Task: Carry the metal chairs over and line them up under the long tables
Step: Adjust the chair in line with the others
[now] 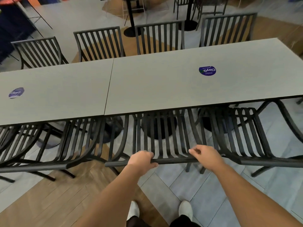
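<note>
Our left hand [142,158] curls round the top rail of the middle chair [161,136] and the right hand [205,155] pinches it too, both clamped on; its seat is already partly under the table [147,82], between two neighbours. We would push level with both arms, keeping the rail parallel to the table edge and flush with the neighbours' backs

Desk [147,82]: plain matt grey top, dark edge. Stickers [207,70] at 1 and 9 o'clock: round, purple-blue, white lettering. Chairs [164,136]: black, slatted. Floor [49,199]: tan wood herringbone at 7 o'clock, pale grey-blue tiles at 5. Shoes [185,208]: white.
</note>
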The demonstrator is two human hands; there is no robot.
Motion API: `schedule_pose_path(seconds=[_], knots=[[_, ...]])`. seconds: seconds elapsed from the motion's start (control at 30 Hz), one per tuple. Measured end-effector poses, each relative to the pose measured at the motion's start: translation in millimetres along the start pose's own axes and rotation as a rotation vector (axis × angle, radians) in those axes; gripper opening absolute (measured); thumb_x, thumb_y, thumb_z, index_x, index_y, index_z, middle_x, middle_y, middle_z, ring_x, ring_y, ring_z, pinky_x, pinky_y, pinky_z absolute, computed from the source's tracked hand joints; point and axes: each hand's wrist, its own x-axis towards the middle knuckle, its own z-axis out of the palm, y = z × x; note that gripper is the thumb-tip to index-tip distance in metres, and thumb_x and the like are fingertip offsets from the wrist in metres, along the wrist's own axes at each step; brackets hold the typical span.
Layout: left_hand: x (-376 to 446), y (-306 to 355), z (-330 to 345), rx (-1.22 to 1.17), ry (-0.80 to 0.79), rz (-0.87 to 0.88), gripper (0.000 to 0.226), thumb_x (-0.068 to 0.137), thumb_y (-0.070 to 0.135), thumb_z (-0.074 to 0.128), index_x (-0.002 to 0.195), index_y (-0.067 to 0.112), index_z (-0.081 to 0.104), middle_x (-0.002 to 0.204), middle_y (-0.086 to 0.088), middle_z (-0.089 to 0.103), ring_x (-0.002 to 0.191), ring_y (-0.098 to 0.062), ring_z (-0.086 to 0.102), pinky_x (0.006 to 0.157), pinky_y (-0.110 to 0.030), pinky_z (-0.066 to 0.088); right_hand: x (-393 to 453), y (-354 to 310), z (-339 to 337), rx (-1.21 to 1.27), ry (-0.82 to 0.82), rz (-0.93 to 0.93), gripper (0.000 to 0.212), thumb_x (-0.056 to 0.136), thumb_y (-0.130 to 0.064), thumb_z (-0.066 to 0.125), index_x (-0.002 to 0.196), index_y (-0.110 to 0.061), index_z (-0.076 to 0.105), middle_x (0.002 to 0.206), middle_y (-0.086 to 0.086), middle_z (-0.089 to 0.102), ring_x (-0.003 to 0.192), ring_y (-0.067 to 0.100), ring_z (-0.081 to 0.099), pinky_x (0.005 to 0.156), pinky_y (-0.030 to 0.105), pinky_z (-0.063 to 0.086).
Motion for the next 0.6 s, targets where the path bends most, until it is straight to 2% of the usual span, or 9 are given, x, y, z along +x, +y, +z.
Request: schedule_pose_path(seconds=[0.13,0.23,0.33,0.43,0.6], knots=[[4.8,43.5,-4.4,-0.014,0.063,0.035,0.045,0.101,0.056,0.053,0.134,0.025,0.058,0.116,0.002,0.063,0.101,-0.019,0.062,0.086,-0.036,0.056,-8.9,42.2,-21.8,-0.053,0.055,0.018,0.032,0.099,-0.057,0.053,0.103,-0.03,0.07,0.091,-0.009,0.067,0.08,0.008,0.063,0.073,0.033,0.054],[9.1,75.2,-3.4,-0.062,0.09,0.106,0.041,0.103,0.054,0.05,0.131,0.026,0.059,0.119,0.003,0.063,0.099,-0.017,0.06,0.081,-0.033,0.052,-18.0,68.7,-37.2,-0.074,0.086,0.04,0.034,0.1,-0.055,0.052,0.103,-0.026,0.07,0.091,-0.009,0.067,0.084,0.011,0.062,0.077,0.035,0.055],[14.7,102.6,-0.1,-0.085,0.081,0.179,0.037,0.105,0.052,0.045,0.125,0.026,0.062,0.111,0.004,0.062,0.096,-0.016,0.058,0.078,-0.032,0.048,-25.4,86.0,-49.7,-0.096,0.102,0.075,0.035,0.101,-0.053,0.051,0.104,-0.024,0.07,0.09,-0.006,0.066,0.084,0.015,0.062,0.075,0.037,0.054],[23.9,126.4,1.3,-0.094,0.08,0.238,0.038,0.106,0.052,0.041,0.118,0.024,0.064,0.103,0.003,0.062,0.092,-0.018,0.059,0.078,-0.035,0.051,-27.2,97.0,-60.9,-0.078,0.118,0.092,0.038,0.102,-0.054,0.049,0.107,-0.023,0.07,0.093,-0.006,0.065,0.087,0.014,0.061,0.076,0.035,0.052],[48.2,158.7,6.5,-0.055,0.027,0.335,0.039,0.106,0.051,0.039,0.118,0.024,0.064,0.106,0.0,0.063,0.098,-0.024,0.061,0.085,-0.043,0.055,-31.0,108.0,-79.3,-0.042,0.17,0.176,0.036,0.102,-0.054,0.048,0.108,-0.024,0.068,0.1,-0.004,0.069,0.09,0.015,0.063,0.079,0.035,0.053]])
